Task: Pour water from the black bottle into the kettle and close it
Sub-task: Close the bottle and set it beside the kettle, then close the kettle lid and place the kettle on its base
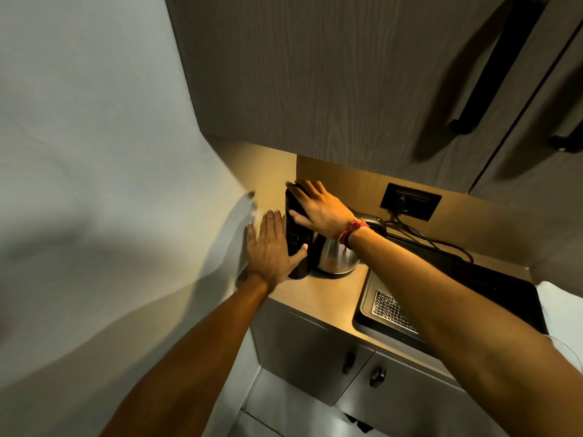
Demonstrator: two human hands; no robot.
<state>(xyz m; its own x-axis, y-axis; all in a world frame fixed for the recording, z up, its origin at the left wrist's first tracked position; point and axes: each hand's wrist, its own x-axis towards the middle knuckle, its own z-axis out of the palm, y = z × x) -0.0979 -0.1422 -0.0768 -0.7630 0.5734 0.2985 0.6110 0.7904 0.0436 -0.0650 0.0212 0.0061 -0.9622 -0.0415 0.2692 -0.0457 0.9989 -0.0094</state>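
A tall black bottle (297, 238) stands upright at the back left corner of the counter, against the wall. My right hand (315, 205) lies over its top and upper side, fingers spread and thumb on its front. My left hand (273, 247) presses flat against the bottle's left side, its thumb across the lower front. Right beside the bottle stands a steel kettle (336, 258) with a black handle and lid, partly hidden behind my right wrist. Whether its lid is shut I cannot tell.
A wall socket (410, 200) with a black cord sits behind the kettle. A black sink (372, 313) with a perforated metal grid (392, 312) lies to the right. Overhead cupboards hang low above the counter (315, 298). A white wall closes the left side.
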